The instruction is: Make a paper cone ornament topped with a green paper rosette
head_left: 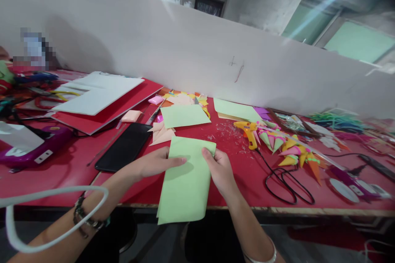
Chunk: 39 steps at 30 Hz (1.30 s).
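A folded light green sheet of paper (185, 185) lies at the front edge of the red table (61, 172), its lower end hanging over the edge. My left hand (154, 163) presses on the sheet's upper left, fingers laid across it. My right hand (219, 170) pinches the sheet's upper right edge, thumb on top. More green sheets (183, 115) lie further back, beside small peach paper cones (162, 133).
A black phone (125, 148) lies left of my hands. A yellow glue gun (249, 131) with a black cord (286, 185) and coloured paper cones (290, 148) sit to the right. White boards on a red board (98, 96) and a purple device (37, 148) are at left. A white partition runs behind.
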Tool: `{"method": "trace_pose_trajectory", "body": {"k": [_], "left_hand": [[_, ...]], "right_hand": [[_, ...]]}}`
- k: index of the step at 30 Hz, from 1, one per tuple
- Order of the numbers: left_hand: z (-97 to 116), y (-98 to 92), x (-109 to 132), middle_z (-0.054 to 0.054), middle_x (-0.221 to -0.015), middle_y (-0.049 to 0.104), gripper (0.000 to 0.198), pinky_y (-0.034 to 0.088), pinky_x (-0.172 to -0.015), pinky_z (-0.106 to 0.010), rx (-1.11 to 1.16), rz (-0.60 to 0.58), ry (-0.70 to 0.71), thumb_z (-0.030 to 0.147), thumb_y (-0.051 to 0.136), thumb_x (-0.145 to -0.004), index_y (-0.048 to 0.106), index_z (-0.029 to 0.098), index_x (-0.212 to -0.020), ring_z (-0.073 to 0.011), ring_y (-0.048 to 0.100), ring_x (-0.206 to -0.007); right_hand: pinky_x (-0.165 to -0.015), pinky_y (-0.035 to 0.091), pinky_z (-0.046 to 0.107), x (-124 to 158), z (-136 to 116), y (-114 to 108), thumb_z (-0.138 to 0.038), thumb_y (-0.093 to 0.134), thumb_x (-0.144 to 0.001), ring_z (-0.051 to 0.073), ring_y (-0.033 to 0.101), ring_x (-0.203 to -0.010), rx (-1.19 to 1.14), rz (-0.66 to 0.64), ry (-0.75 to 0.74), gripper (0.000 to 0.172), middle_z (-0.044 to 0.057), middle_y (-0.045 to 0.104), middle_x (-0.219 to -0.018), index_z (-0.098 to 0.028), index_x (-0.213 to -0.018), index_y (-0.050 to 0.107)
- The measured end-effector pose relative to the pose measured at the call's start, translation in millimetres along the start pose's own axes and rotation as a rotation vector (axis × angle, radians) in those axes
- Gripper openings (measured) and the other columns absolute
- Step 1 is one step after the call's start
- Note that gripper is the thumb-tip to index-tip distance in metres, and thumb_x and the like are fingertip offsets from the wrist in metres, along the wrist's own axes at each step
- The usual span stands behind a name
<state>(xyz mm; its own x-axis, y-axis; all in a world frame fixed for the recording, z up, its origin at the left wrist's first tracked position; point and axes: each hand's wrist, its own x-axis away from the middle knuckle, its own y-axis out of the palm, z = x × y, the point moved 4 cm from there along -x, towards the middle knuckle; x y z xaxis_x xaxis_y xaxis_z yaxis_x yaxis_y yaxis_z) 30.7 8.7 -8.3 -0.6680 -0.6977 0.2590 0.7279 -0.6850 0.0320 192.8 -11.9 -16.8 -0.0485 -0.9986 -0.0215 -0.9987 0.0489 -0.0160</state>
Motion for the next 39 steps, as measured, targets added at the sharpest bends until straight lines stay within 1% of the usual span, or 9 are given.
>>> {"method": "trace_pose_trajectory", "body": {"k": [3, 6, 10, 13, 20, 25, 30, 34, 39], "left_hand": [[2.7, -0.1, 0.0, -0.007, -0.103, 0.066, 0.034, 0.046, -0.080, -0.030, 0.011, 0.008, 0.011, 0.041, 0.058, -0.076, 0.064, 0.016, -0.098, -0.0239, 0.060, -0.095], [4.3, 2.3, 1.0, -0.008, -0.102, 0.067, 0.036, 0.047, -0.080, -0.031, 0.044, 0.051, 0.005, 0.042, 0.057, -0.077, 0.062, 0.017, -0.102, -0.0242, 0.060, -0.096], [4.7, 6.5, 1.8, -0.009, -0.100, 0.067, 0.040, 0.048, -0.080, -0.034, 0.077, 0.096, 0.008, 0.044, 0.056, -0.077, 0.062, 0.015, -0.103, -0.0256, 0.061, -0.092], [4.7, 8.4, 2.1, -0.009, -0.101, 0.067, 0.039, 0.048, -0.078, -0.033, 0.068, 0.092, 0.003, 0.045, 0.056, -0.077, 0.062, 0.015, -0.101, -0.0251, 0.062, -0.091], [3.4, 8.3, 0.9, -0.009, -0.102, 0.066, 0.039, 0.048, -0.081, -0.033, 0.059, 0.084, 0.017, 0.043, 0.057, -0.076, 0.062, 0.016, -0.104, -0.0250, 0.061, -0.093], [0.1, 7.4, -0.6, -0.008, -0.102, 0.067, 0.040, 0.049, -0.078, -0.033, 0.059, 0.081, 0.031, 0.043, 0.057, -0.076, 0.061, 0.016, -0.106, -0.0247, 0.062, -0.090], [4.9, 5.4, 2.1, -0.007, -0.101, 0.067, 0.038, 0.048, -0.078, -0.032, 0.001, 0.042, 0.045, 0.041, 0.056, -0.077, 0.061, 0.017, -0.106, -0.0238, 0.061, -0.091], [6.9, 5.1, 2.8, -0.007, -0.100, 0.067, 0.038, 0.048, -0.078, -0.031, 0.009, 0.046, 0.055, 0.041, 0.055, -0.079, 0.061, 0.017, -0.106, -0.0224, 0.062, -0.090], [2.7, 5.4, 1.2, -0.007, -0.099, 0.068, 0.039, 0.049, -0.077, -0.032, 0.038, 0.061, 0.051, 0.044, 0.055, -0.078, 0.061, 0.017, -0.105, -0.0232, 0.062, -0.090]], "right_hand": [[-0.050, 0.039, 0.023, 0.8, -1.2, 1.6, -0.046, 0.055, -0.075, 0.012, 0.049, -0.053, -0.029, -0.030, 0.001, 0.033, 0.000, 0.056, -0.058, -0.014, -0.068, 0.058], [-0.051, 0.040, 0.023, 1.3, -2.1, 3.7, -0.044, 0.055, -0.076, 0.012, 0.050, -0.054, -0.055, -0.059, -0.011, 0.031, 0.000, 0.055, -0.059, -0.014, -0.068, 0.057], [-0.051, 0.040, 0.023, 1.1, -1.0, 3.5, -0.046, 0.054, -0.076, 0.012, 0.049, -0.053, -0.034, -0.019, -0.020, 0.033, -0.001, 0.054, -0.057, -0.015, -0.065, 0.056], [-0.049, 0.039, 0.023, 0.4, 1.1, 2.1, -0.048, 0.053, -0.075, 0.012, 0.049, -0.051, -0.010, 0.025, -0.010, 0.035, -0.001, 0.054, -0.055, -0.015, -0.064, 0.055], [-0.049, 0.040, 0.023, -0.3, 1.3, 0.7, -0.047, 0.056, -0.073, 0.013, 0.050, -0.052, 0.010, 0.044, -0.013, 0.034, 0.000, 0.055, -0.054, -0.014, -0.064, 0.057], [-0.052, 0.043, 0.025, 1.0, -1.8, 2.3, -0.046, 0.057, -0.072, 0.015, 0.054, -0.056, -0.004, 0.024, -0.025, 0.032, 0.002, 0.060, -0.061, -0.014, -0.067, 0.060], [-0.054, 0.044, 0.025, 2.2, -4.4, 3.5, -0.043, 0.058, -0.073, 0.016, 0.057, -0.059, 0.002, 0.007, -0.043, 0.029, 0.003, 0.064, -0.066, -0.014, -0.071, 0.062], [-0.055, 0.045, 0.026, 2.6, -3.9, 4.0, -0.042, 0.059, -0.073, 0.016, 0.058, -0.058, -0.019, -0.001, -0.037, 0.028, 0.003, 0.065, -0.067, -0.014, -0.075, 0.062], [-0.055, 0.046, 0.026, 2.0, -1.6, 6.3, -0.041, 0.060, -0.072, 0.016, 0.059, -0.059, -0.044, -0.013, -0.018, 0.027, 0.002, 0.066, -0.067, -0.015, -0.077, 0.064]]}}
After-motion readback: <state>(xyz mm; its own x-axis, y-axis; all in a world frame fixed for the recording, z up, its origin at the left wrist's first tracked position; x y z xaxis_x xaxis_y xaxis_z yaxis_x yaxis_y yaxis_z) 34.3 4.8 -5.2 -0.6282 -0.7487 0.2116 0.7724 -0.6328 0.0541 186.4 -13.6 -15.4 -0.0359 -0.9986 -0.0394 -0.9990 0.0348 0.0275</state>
